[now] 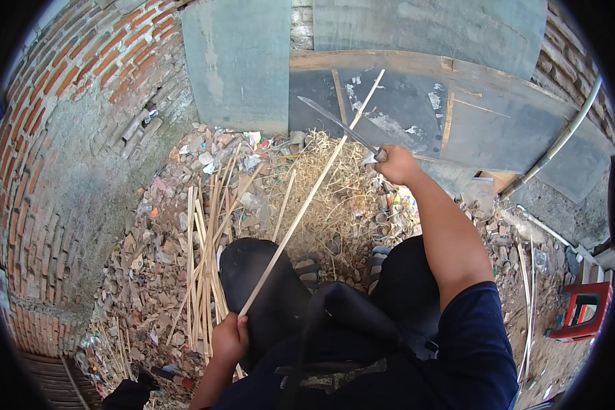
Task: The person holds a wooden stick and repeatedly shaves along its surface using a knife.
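Observation:
My left hand [230,339], low beside my left knee, is closed round the near end of a long pale bamboo strip [299,213]. The strip slants up and away to the right, its far end in front of the dark panel. In my right hand [397,165] is the handle of a machete [325,113], whose long blade points up and left. Blade and strip cross in this view near the blade's middle; whether they touch I cannot tell. Curly bamboo shavings [324,179] lie heaped on the ground between and beyond my sandalled feet.
Several cut bamboo strips [201,273] lean together beside my left knee. Rubble [147,273] covers the ground. A brick wall [55,171] rises on the left, grey panels [236,65] at the back. A red plastic stool [584,311] and thin strips [528,307] are on the right.

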`<action>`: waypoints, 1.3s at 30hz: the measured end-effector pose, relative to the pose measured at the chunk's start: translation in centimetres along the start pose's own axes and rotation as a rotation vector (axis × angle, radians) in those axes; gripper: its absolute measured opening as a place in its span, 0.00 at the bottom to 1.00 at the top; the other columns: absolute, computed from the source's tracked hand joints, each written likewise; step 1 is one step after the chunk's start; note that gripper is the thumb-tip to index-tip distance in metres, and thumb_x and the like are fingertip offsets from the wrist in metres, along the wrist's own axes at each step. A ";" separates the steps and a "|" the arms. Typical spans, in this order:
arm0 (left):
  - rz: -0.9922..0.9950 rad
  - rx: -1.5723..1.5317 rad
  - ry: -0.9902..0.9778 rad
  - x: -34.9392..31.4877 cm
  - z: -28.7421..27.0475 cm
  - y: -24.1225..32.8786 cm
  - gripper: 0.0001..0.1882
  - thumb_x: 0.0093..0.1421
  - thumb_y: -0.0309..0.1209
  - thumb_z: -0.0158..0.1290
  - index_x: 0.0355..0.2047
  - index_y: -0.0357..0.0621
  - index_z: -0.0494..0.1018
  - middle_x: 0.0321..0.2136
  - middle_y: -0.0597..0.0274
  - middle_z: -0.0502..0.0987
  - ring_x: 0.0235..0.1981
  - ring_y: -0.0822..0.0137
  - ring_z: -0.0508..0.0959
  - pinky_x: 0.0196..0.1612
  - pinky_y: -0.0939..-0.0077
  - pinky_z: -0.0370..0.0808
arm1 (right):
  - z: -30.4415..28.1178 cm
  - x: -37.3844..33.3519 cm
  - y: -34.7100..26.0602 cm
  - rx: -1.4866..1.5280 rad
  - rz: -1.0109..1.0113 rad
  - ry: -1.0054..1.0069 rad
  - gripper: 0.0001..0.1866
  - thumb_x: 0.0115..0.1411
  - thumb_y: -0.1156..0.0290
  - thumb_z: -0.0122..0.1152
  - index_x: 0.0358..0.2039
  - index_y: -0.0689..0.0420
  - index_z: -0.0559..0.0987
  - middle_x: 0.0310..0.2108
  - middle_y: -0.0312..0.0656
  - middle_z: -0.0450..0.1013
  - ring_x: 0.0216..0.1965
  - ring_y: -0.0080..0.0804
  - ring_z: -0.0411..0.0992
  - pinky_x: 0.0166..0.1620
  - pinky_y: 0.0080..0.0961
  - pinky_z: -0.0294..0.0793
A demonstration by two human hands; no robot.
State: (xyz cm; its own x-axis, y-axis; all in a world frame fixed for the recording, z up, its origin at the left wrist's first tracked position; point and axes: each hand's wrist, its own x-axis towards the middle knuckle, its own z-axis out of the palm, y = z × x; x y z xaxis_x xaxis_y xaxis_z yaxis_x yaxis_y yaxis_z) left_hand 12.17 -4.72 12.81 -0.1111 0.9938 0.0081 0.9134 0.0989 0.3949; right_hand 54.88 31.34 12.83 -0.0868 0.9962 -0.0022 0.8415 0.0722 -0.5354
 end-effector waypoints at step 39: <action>-0.136 -0.077 -0.117 -2.7 0.7 -0.5 0.18 0.73 0.39 0.43 0.31 0.36 0.66 0.18 0.41 0.71 0.22 0.38 0.75 0.26 0.49 0.68 | 0.1 -6.6 -11.1 -0.334 -0.444 -0.406 0.15 0.50 0.67 0.64 0.40 0.50 0.82 0.34 0.47 0.80 0.42 0.47 0.80 0.46 0.45 0.79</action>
State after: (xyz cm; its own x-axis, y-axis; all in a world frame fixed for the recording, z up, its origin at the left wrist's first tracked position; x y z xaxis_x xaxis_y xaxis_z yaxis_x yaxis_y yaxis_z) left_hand 12.28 -7.43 11.93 -0.1808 0.9712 -0.1550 0.8601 0.2326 0.4541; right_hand 46.05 23.94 18.67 -0.5995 0.7767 -0.1935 0.7936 0.5452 -0.2701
